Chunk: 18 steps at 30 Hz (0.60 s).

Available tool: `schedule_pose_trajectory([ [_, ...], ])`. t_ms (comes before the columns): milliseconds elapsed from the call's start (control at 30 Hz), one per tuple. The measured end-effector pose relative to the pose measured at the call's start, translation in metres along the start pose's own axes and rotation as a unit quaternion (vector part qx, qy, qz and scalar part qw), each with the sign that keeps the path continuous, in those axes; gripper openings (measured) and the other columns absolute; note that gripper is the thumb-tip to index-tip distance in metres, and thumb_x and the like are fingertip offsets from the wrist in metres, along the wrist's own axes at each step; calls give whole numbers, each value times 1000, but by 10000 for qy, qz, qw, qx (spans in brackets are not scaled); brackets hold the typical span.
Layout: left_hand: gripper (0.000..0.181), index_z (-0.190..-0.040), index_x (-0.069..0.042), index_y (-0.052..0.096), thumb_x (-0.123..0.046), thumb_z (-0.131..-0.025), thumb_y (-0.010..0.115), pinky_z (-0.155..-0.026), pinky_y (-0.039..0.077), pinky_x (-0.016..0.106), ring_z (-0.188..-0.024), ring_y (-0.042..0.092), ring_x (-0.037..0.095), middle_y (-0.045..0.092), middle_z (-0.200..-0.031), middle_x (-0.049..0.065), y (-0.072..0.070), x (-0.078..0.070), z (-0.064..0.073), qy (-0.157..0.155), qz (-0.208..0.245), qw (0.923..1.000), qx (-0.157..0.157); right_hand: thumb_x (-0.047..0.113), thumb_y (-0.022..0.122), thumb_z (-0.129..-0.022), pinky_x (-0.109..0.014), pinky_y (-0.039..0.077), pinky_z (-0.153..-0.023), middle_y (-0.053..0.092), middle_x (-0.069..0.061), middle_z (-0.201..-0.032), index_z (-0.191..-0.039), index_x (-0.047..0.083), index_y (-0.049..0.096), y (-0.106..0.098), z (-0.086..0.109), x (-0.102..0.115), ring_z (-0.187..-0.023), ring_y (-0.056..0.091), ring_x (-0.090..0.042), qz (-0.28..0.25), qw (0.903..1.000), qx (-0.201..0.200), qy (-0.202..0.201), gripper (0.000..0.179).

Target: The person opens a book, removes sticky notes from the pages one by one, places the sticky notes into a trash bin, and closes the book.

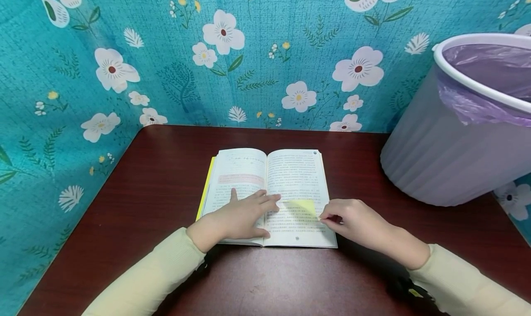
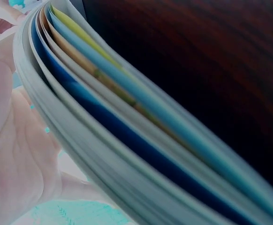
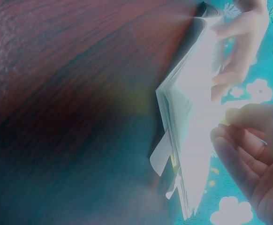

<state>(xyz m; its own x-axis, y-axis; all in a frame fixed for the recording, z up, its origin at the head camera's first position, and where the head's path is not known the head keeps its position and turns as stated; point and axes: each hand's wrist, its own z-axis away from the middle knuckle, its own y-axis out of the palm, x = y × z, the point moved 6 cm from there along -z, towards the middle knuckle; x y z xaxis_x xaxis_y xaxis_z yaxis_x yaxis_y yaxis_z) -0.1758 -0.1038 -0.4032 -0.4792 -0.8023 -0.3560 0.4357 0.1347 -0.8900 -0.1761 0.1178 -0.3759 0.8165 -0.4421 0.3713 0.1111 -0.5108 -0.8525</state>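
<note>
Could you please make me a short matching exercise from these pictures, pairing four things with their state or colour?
1. Left hand
2. Right hand
3. Sticky note
4. Wastebasket

A. Yellow
B. Lined with a purple plastic bag
C. Spread across the open book
D. Pinching a piece of paper by its edge

Pairs: 1-C, 2-D, 3-A, 4-B

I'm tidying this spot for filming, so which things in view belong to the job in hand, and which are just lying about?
In use:
- open book, left hand resting on it
- yellow slip, pinched by the right hand

Apparently just around:
- purple-lined bin, touched by neither hand
- floral backdrop
</note>
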Motion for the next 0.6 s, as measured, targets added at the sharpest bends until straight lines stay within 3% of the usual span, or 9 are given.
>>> schedule_pose_trajectory([
  [167,60,-145,-24,56,-36,-91,80,-103,12,85,-154,23,26,34,-165,-6,0,0,0,10,28,10000,-21,-9,87,-71,-15,49,-60,69,9,-81,-82,13,75,-2,2,0,-69,56,2,2,10000,-44,33,27],
  [400,61,-146,-24,56,-36,-91,80,-104,12,85,-154,23,25,33,-165,-7,1,0,-1,18,19,10000,-19,-7,89,-71,-22,55,-62,70,9,-83,-85,13,78,-7,6,-1,-72,59,-1,43,9997,-71,241,26],
  [600,60,-145,-24,56,-37,-91,79,-103,12,85,-154,23,25,34,-165,-7,2,1,-1,16,23,10000,-32,-9,90,-68,-18,54,-65,70,9,-83,-86,11,78,-15,9,-4,-73,60,-2,171,9990,-363,185,29],
])
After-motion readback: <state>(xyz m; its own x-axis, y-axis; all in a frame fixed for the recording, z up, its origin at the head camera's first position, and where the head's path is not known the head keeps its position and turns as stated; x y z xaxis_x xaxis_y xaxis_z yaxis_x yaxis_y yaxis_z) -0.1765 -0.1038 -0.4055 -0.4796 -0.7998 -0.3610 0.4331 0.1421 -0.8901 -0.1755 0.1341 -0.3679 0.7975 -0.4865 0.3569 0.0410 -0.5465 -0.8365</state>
